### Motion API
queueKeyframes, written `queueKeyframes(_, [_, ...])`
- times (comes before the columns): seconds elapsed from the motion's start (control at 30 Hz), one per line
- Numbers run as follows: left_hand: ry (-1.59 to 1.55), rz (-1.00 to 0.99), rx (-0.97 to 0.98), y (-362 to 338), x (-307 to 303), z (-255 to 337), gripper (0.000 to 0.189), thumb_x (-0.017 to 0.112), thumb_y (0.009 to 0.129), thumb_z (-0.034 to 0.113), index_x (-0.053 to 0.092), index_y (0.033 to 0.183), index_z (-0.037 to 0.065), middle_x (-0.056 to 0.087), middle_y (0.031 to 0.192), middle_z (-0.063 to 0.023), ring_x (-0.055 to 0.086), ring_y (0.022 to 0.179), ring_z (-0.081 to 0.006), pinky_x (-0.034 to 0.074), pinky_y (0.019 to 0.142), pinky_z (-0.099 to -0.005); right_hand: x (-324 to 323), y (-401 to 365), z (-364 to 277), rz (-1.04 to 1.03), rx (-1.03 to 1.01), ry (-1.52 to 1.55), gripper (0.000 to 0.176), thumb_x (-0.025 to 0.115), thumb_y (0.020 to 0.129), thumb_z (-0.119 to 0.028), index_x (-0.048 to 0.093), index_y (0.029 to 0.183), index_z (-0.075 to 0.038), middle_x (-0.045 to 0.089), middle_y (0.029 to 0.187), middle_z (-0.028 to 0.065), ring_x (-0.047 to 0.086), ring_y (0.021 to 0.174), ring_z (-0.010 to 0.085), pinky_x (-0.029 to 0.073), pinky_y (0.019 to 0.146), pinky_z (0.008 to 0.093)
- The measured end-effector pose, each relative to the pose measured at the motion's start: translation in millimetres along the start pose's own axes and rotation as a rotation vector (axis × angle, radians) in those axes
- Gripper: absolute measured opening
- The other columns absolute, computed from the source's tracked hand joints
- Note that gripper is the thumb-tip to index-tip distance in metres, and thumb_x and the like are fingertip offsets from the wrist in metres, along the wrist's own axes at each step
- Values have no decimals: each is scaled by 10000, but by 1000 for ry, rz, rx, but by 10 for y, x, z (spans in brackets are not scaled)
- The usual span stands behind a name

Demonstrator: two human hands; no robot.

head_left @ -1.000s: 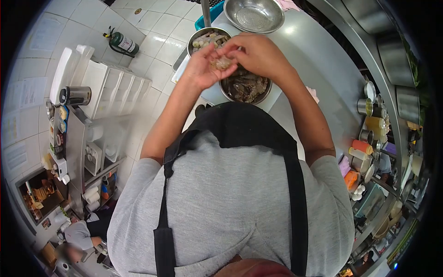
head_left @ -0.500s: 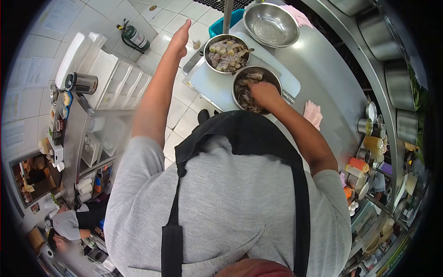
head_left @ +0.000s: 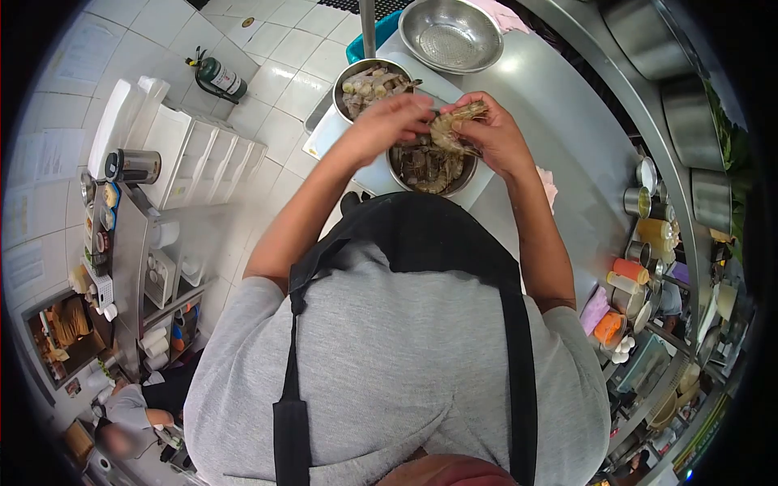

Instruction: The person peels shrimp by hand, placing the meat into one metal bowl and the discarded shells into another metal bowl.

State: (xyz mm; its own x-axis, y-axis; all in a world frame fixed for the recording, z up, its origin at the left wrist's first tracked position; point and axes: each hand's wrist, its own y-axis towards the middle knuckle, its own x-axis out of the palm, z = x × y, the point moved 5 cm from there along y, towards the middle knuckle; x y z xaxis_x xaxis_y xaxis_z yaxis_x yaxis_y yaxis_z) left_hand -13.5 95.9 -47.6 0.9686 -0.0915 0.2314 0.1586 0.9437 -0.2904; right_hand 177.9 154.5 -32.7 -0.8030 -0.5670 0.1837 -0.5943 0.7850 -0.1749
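Both hands are up over the near bowl w/ one whole grey-brown raw prawn (head_left: 452, 123) between them. It sits in mid-air, just above the round steel bowl of unpeeled prawns (head_left: 472, 176), not touching the pile. The work in hand looks like shelling, at the start of one piece, since the shell and legs seem to be on.

Grip: left hand (head_left: 389, 121) has its fingertips pressed together on the prawn's left end. Right hand (head_left: 496, 139) is curled round the body from the right, thumb on top, w/ the far end of the prawn poking out past the fingers. Can't tell which end is head or tail.

Judging by that hold, stripping the shell calls for the right hand to keep the body fixed while the left pulls away, and for somewhere to drop the bits.

The prawn itself is curved, glossy and wet-looking, w/ thin legs or feelers hanging toward the bowl. It's prob. slippery.

Round about: a second steel bowl of paler prawn pieces (head_left: 369, 81) is far-left, an empty steel colander bowl (head_left: 450, 32) is farther off, both on or beside a white board (head_left: 361, 170) on the steel counter (head_left: 559, 89).
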Motion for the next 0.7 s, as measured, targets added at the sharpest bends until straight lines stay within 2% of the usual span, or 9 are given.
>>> queueKeyframes(0.07, [60, -52, 36, -11, 149, -47, 385, 563, 1073, 348, 644, 1290, 40, 698, 1153, -44, 662, 1032, -129, 520, 887, -273, 12, -28, 17, 58, -27, 238, 358, 735, 891, 9, 578, 1211, -25, 718, 1110, 106, 693, 982, 159, 574, 876, 296])
queueKeyframes(0.2, [199, -31, 62, 21, 158, -79, 278, 581, 1074, 278, 657, 1200, 43, 676, 1045, 12, 610, 940, -65, 508, 842, -251, -38, -59, 135, 58, 3, 92, 389, 754, 885, -2, 588, 1236, -30, 697, 1164, 115, 663, 1072, 151, 566, 906, 302])
queueKeyframes(0.27, [291, -19, 72, -9, 131, -48, 278, 579, 1075, 280, 661, 1179, 35, 676, 1022, 13, 605, 925, -63, 503, 826, -252, -15, -149, 27, 226, -232, -335, 423, 775, 860, -44, 609, 1250, -38, 695, 1184, 119, 650, 1131, 214, 536, 980, 371])
queueKeyframes(0.3, [377, -8, 84, -23, 124, -25, 279, 578, 1075, 281, 665, 1157, 28, 676, 999, 15, 599, 911, -61, 498, 811, -254, 34, -212, -41, 226, -235, -330, 423, 775, 860, -44, 609, 1250, -38, 695, 1184, 119, 650, 1131, 214, 536, 980, 371])
queueKeyframes(0.37, [442, 2, 113, -34, 142, -10, 278, 578, 1075, 278, 669, 1140, 23, 673, 969, 19, 593, 893, -58, 494, 798, -254, 231, -382, -361, 249, -511, -1022, 415, 765, 863, -137, 627, 1244, -49, 693, 1197, 136, 627, 1176, 321, 475, 1044, 452])
queueKeyframes(0.47, [496, 16, 180, -28, 215, -13, 277, 580, 1072, 273, 677, 1108, 16, 662, 910, 27, 576, 857, -54, 483, 774, -256, 329, -320, -246, 77, -382, -1077, 400, 722, 884, -201, 633, 1247, -58, 673, 1228, 164, 589, 1197, 398, 429, 1054, 492])
queueKeyframes(0.5, [484, 32, 218, -22, 243, 8, 276, 583, 1070, 271, 680, 1093, 14, 654, 881, 30, 565, 839, -53, 477, 762, -258, 316, -283, -158, 81, -368, -1074, 330, 646, 944, -196, 626, 1238, -46, 668, 1218, 185, 588, 1200, 389, 435, 1026, 500])
queueKeyframes(0.6, [540, 69, 187, -52, 255, 67, 283, 587, 1067, 286, 686, 1052, 21, 643, 864, 33, 554, 813, -59, 476, 744, -272, 295, -234, -40, 199, -408, -1112, 276, 600, 972, -172, 613, 1206, -26, 679, 1155, 188, 601, 1164, 386, 433, 1021, 514])
queueKeyframes(0.7, [574, 150, 261, -12, 216, -46, 305, 579, 1064, 289, 670, 1021, 1, 619, 790, -34, 551, 775, -97, 481, 718, -316, 316, -165, -24, 184, -355, -1099, 194, 548, 1005, -172, 590, 1092, -4, 675, 1045, 231, 625, 1056, 435, 469, 922, 541])
